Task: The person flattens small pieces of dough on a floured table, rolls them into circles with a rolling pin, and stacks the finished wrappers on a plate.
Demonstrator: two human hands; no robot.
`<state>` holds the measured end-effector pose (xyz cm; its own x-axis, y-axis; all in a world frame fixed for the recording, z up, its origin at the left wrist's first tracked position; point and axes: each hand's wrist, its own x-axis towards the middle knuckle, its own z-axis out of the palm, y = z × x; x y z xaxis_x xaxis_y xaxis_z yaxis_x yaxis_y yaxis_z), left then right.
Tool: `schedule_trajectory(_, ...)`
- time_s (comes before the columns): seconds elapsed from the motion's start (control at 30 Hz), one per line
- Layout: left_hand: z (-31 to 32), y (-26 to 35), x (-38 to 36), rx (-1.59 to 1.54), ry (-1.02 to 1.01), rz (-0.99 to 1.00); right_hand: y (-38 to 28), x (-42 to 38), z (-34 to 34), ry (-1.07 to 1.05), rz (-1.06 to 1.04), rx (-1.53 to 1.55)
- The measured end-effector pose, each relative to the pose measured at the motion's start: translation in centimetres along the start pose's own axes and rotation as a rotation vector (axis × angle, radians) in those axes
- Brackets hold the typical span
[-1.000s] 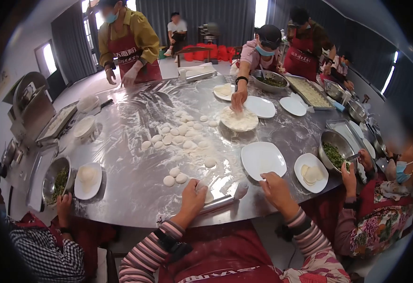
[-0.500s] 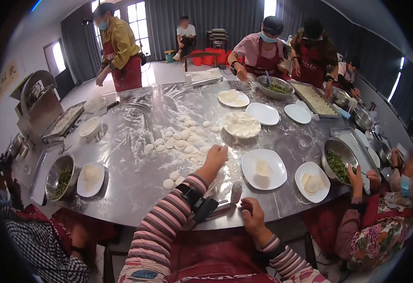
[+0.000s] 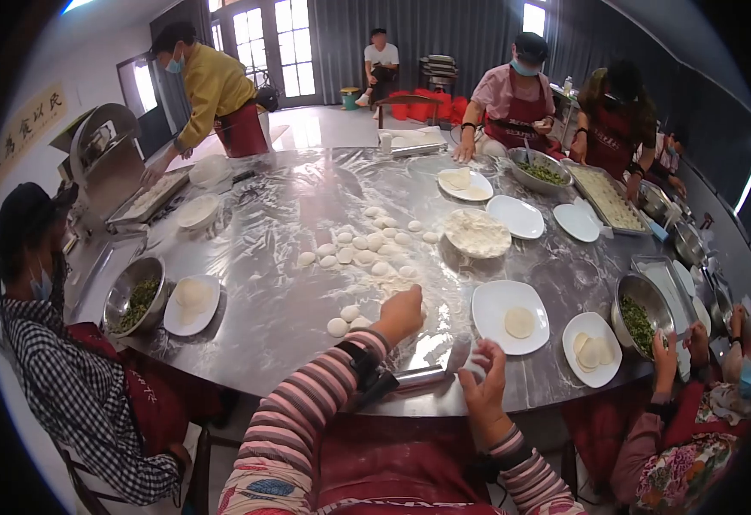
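Observation:
My left hand [image 3: 402,314] is closed over the floured tabletop, knuckles up; whatever it may hold is hidden. Just behind it lie several small white dough pieces [image 3: 363,256], and a few more dough pieces [image 3: 339,327] sit left of my wrist. My right hand [image 3: 485,388] is raised at the table's near edge, thumb and fingers apart. A metallic rod-like tool [image 3: 418,376] lies between my forearms, partly hidden by the left wrist's strap. Beyond my right hand, a round dough wrapper [image 3: 519,323] rests flat on a square white plate [image 3: 497,296].
A plate heaped with flour [image 3: 477,233] stands beyond. Right are a plate of wrappers [image 3: 593,351] and a bowl of chopped green filling [image 3: 641,314]. Left are another filling bowl [image 3: 137,296] and plate [image 3: 192,305]. Co-workers surround the steel table [image 3: 264,335].
The wrapper over the square plate, blurred before, now lies flat and sharp. My right hand has lifted and its fingers have spread. The view has shifted left; the left-side worker shows more.

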<state>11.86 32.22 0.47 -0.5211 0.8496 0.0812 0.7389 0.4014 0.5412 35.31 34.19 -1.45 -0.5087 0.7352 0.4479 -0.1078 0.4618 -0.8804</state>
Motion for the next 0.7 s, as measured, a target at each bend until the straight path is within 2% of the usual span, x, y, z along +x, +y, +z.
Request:
schedule_trajectory(0.07,0.0,-0.3,-1.7,-0.031,0.054,0.053,-1.1,2.3,0.6,0.011,-0.131,-0.058)
schedule_trajectory(0.13,-0.6,-0.6,-3.6,-0.145,-0.144,0.114,-1.6,3.6,1.9,0.042,-0.177,0.015)
schedule_trajectory(0.17,-0.7,-1.0,-4.4,-0.142,-0.143,0.113,-0.9,4.1,2.2,-0.064,-0.06,0.045)
schedule_trajectory(0.2,-0.9,-1.6,-5.1,-0.156,-0.225,0.096,-0.4,4.5,2.6,-0.171,0.055,0.073)
schedule_trajectory(0.23,-1.3,-1.7,-5.8,-0.172,-0.304,0.079,-0.3,4.7,3.1,-0.134,0.038,0.096)
schedule_trajectory(0.27,-1.8,-1.7,-6.3,-0.171,-0.296,0.08,0.0,4.9,3.2,-0.137,0.031,0.097)
schedule_trajectory(0.33,-2.8,-1.8,-7.3,-0.29,-0.333,-0.098,0.3,4.8,3.3,-0.115,0.015,0.06)
schedule_trajectory(0.4,-2.1,-3.1,-7.4,-0.251,-0.28,-0.043,-0.4,4.2,3.5,-0.062,-0.022,0.109)
schedule_trajectory(0.47,-2.0,-3.3,-7.7,-0.167,-0.229,0.044,-1.3,3.8,3.0,-0.092,0.108,0.143)
schedule_trajectory(0.53,-1.4,-3.6,-7.7,-0.175,-0.213,0.034,-1.4,4.1,3.4,-0.084,0.111,0.075)
schedule_trajectory(0.6,-1.0,-3.7,-7.2,-0.26,-0.206,0.025,-0.4,4.5,3.6,-0.087,-0.04,-0.049)
schedule_trajectory(0.67,-0.3,-5.1,-6.5,-0.349,-0.252,0.01,-3.3,4.5,3.7,-0.058,0.228,0.15)
schedule_trajectory(0.7,-0.3,-5.3,-6.8,-0.36,-0.265,0.004,-2.3,3.9,3.3,-0.076,0.182,0.163)
